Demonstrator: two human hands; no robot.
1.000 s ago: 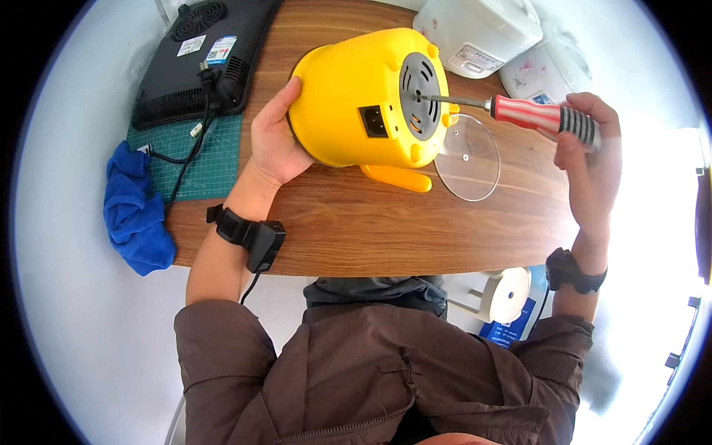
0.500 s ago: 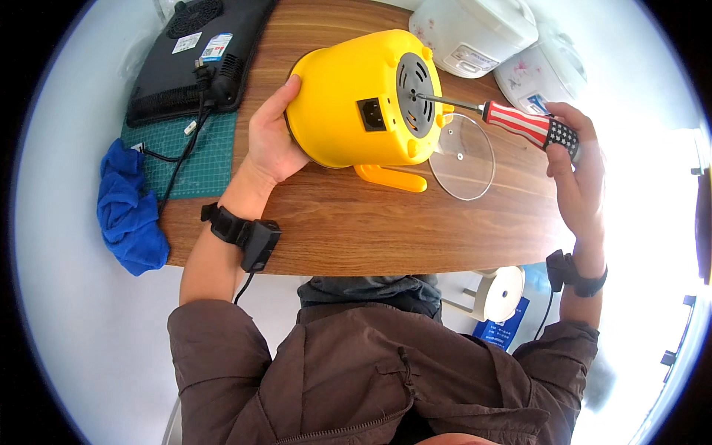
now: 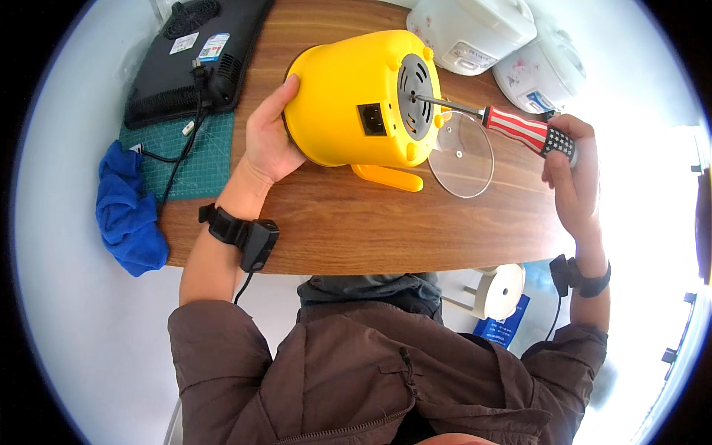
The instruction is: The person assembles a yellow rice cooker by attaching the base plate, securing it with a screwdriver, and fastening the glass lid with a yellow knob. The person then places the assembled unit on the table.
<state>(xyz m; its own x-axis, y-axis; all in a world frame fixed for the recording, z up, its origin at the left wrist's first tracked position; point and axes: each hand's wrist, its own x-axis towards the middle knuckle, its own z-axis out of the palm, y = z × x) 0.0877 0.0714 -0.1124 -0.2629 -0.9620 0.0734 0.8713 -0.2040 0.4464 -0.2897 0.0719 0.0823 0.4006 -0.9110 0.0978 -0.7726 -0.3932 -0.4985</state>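
A yellow electric pot [image 3: 334,96] lies tilted on its side above the table, its grey slotted base plate [image 3: 417,111] facing right. My left hand [image 3: 273,133] grips it by the rim end on the left. A black power socket is set in its lower side, and its yellow handle [image 3: 389,178] points toward me. In my right hand [image 3: 572,167] is a screwdriver [image 3: 519,127] with a red-and-white striped, star-patterned grip. Its tip meets the middle of the base plate; the screw there is too small to make out.
A round glass lid [image 3: 467,167] lies behind the screwdriver. Two white rice cookers [image 3: 471,37] stand at the back right. On the left are a black appliance [image 3: 193,67], a cable, a green cutting mat [image 3: 211,159] and a blue cloth [image 3: 127,211]. A white stool-like object [image 3: 500,293] is below the table edge.
My right fingers have shifted their hold around the screwdriver's grip, and the wrist has moved slightly. The pot has drifted a little to the left; the tip stays on its base.
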